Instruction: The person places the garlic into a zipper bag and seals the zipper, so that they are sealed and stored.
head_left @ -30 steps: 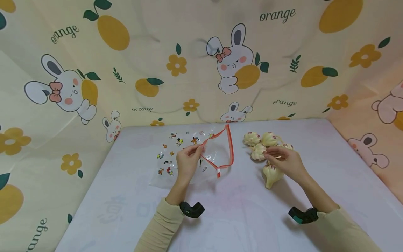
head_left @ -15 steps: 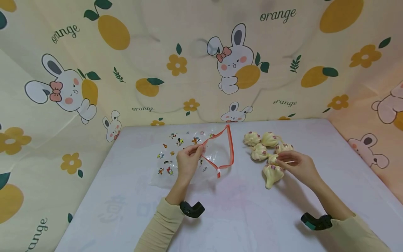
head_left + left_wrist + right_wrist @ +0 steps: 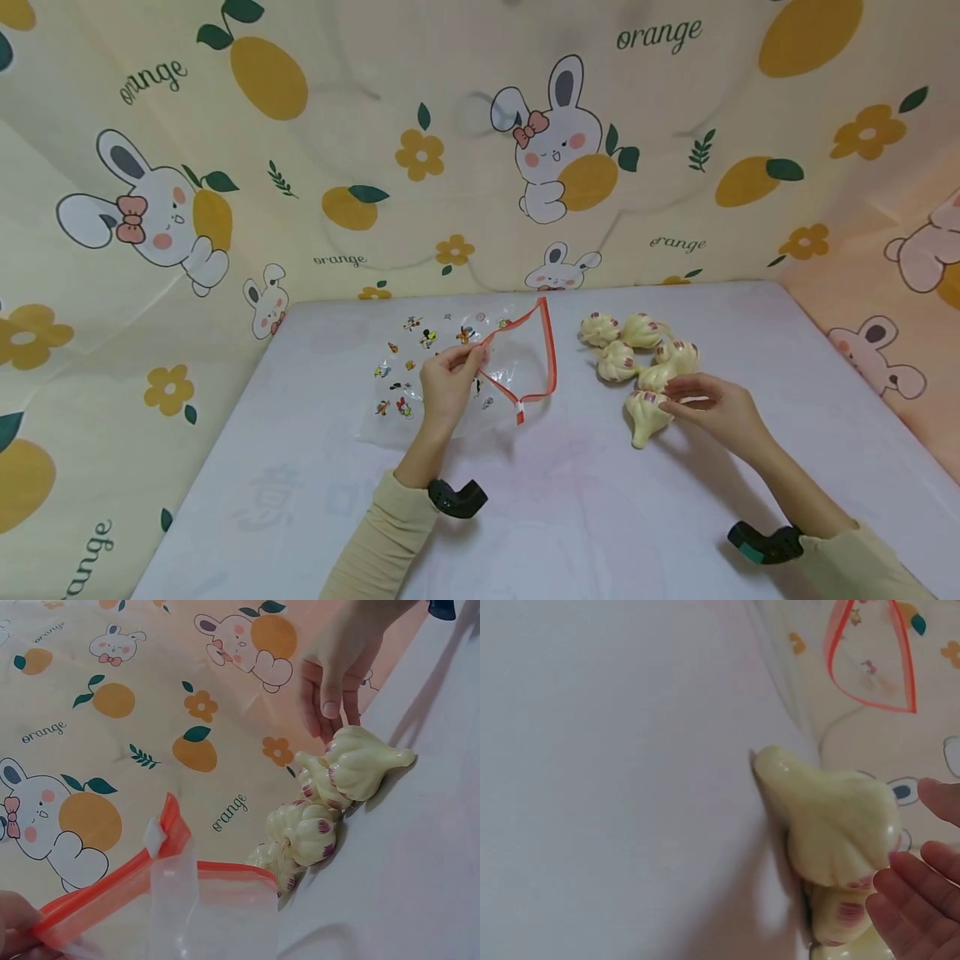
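Note:
My left hand (image 3: pixel 446 387) pinches the orange rim of a clear zip bag (image 3: pixel 420 421) printed with small cartoon figures. The bag's mouth gapes toward the right, and in the left wrist view its orange zip edge with a white slider (image 3: pixel 154 837) is close up. My right hand (image 3: pixel 720 411) hovers at the nearest garlic bulb (image 3: pixel 646 417), thumb and fingers apart. Seen from the right wrist, the fingers (image 3: pixel 919 889) are beside that bulb's purple-marked end and are not closed round it. Several more cream garlic bulbs (image 3: pixel 617 362) lie clustered behind it.
A white cloth-covered table (image 3: pixel 540 517) lies under everything. Behind and at both sides hangs a curtain (image 3: pixel 465 200) printed with rabbits and oranges. A black band device sits on each wrist.
My right hand has moved right and toward me, from over the middle of the garlic cluster to the nearest bulb. The left hand and the bag have stayed put.

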Demonstrator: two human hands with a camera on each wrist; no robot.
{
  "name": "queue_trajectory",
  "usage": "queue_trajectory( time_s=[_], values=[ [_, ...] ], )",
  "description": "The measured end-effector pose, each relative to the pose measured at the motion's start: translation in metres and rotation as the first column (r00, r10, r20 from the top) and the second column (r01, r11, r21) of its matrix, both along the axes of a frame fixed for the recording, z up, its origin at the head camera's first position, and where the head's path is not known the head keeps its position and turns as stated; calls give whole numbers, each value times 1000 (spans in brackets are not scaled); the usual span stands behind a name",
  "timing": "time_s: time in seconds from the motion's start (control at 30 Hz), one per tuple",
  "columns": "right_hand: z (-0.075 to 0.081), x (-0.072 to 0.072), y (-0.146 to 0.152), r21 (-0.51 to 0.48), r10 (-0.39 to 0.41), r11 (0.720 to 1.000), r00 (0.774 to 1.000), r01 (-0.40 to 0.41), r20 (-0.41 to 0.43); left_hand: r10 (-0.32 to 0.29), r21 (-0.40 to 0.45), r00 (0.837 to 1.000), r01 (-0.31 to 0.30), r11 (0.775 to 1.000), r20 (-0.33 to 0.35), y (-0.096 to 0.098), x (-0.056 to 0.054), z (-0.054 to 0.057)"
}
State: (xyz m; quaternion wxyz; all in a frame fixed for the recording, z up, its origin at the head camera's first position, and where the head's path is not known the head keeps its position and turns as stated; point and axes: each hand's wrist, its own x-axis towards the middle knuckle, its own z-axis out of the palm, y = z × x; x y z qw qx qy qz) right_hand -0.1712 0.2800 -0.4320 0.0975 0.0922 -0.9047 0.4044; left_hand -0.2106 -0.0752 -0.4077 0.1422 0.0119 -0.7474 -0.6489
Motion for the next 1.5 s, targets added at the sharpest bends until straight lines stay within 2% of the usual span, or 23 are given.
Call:
queue_trajectory(
  time_s=[0.37,0.63,0.97,1.27,1.5],
  values=[
    [-11,1,-6,-118,58,991,998,-59,-7,-12,19,1000,12,1000,-2,-1,1,-1],
    [-18,2,-11,-126,91,988,996,-92,-13,-9,7,1000,9,1000,-14,-1,1,-1],
    [-16,4,-13,-155,123,982,987,-107,102,-9,11,1000,9,1000,-26,-1,0,-1],
    [-23,2,-14,-208,190,962,980,-175,57,-4,-5,1000,4,1000,-19,0,1,-1],
    [-21,1,-16,-216,175,964,982,-157,69,-10,-5,1000,10,1000,-16,0,1,1]
  ],
)
